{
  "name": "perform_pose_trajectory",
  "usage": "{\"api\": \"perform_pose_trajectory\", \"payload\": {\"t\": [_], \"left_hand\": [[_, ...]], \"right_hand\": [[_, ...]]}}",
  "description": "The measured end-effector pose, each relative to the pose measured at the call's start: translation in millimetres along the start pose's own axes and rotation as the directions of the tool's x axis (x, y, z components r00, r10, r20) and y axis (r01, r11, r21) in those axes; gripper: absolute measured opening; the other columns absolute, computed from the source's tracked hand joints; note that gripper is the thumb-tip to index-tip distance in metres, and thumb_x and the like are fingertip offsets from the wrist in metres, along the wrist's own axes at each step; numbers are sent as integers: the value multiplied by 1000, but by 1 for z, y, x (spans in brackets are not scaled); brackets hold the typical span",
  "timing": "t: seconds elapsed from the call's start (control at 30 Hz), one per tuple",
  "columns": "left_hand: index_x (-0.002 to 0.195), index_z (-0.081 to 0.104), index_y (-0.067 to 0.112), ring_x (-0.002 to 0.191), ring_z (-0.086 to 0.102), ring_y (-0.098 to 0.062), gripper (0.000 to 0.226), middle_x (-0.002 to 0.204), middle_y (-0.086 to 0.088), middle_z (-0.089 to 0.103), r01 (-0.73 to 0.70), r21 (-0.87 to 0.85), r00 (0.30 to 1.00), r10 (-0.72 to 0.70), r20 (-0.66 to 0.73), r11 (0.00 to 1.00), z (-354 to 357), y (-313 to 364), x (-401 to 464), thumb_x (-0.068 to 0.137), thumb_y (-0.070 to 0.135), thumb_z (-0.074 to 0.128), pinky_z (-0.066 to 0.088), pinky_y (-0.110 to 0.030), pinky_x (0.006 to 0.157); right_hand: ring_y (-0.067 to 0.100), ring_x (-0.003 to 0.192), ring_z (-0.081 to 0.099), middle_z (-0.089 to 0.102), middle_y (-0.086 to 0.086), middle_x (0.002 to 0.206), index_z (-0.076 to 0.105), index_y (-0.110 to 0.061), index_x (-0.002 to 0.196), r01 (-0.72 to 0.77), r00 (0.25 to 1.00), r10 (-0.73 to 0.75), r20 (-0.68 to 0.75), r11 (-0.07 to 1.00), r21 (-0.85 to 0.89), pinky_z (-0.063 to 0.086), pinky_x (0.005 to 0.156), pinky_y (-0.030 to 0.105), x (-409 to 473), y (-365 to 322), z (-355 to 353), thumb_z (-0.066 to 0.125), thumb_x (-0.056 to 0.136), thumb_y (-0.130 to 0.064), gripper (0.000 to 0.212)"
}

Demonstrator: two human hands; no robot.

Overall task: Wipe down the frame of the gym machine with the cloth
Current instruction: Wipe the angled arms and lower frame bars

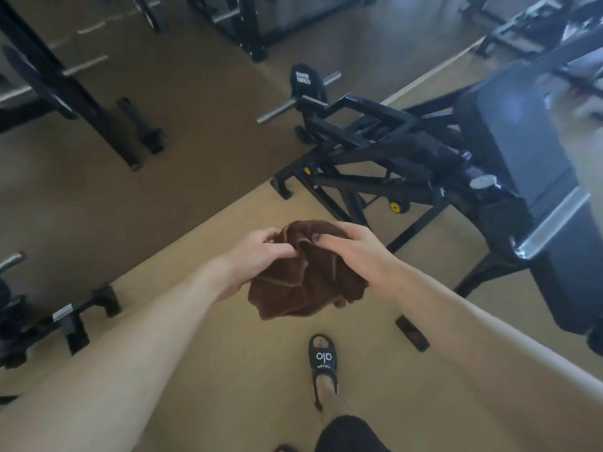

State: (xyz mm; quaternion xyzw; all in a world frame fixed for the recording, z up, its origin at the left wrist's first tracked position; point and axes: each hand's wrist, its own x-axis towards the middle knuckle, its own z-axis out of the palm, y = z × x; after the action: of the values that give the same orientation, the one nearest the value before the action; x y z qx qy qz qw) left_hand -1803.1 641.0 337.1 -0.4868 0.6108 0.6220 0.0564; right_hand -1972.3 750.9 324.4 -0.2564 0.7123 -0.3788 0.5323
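both hands, left hand (261,252) and right hand (354,251), fingers pinching the bunched brown cloth (303,282) in mid-air, apparently regathering it before wiping the black machine frame (365,151) at one o'clock.

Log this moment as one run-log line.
phase: pre-wipe | hands: left, right both grip cloth | cloth: bunched, off frame | wiping: not begun

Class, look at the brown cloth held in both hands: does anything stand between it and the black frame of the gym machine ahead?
Nothing visible does. The left hand and right hand grip the cloth in the air, apart from the machine frame; between them shows only bare tan floor.
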Motion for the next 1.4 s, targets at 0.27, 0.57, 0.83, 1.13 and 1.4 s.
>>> {"api": "perform_pose_trajectory", "payload": {"t": [0.27,0.57,0.83,1.13,1.4], "left_hand": [[96,63,19,81,68,-6,5,86,5,69,-270,130,956,281,-82,954,24,126,42,94,14,64,50,-22,67],[89,55,17,80,63,-15,16,85,1,65,-507,337,860,494,130,794,54,228,67,97,27,65,48,-25,67],[100,46,15,86,62,-16,15,96,-2,60,-714,427,679,697,230,555,94,260,109,99,19,60,58,-36,77],[146,50,26,127,45,-17,47,145,6,34,-731,193,617,514,596,654,137,196,139,99,26,47,50,-12,90],[115,44,31,128,31,-24,19,136,4,28,-672,329,734,542,408,663,177,198,141,102,44,49,40,-49,110]], "right_hand": [[18,85,65,67,-6,94,65,-25,107,231,874,-395,-283,850,-473,59,76,46,-1,-58,-79,63,96,-23,11],[24,94,57,63,4,104,71,-16,119,215,513,-645,-567,736,-643,54,80,43,-22,-76,-142,57,93,2,34],[22,97,55,62,5,107,69,-9,114,6,463,-466,-754,852,-523,47,81,26,-17,-77,-164,58,95,3,25],[11,91,56,60,-2,100,64,-19,97,-150,496,-63,-866,976,-157,45,75,17,-18,-55,-159,41,106,-17,25],[9,79,60,63,-11,79,66,-16,90,-38,159,-11,-987,999,-17,50,71,28,-9,-37,-152,32,107,-30,40]]}}
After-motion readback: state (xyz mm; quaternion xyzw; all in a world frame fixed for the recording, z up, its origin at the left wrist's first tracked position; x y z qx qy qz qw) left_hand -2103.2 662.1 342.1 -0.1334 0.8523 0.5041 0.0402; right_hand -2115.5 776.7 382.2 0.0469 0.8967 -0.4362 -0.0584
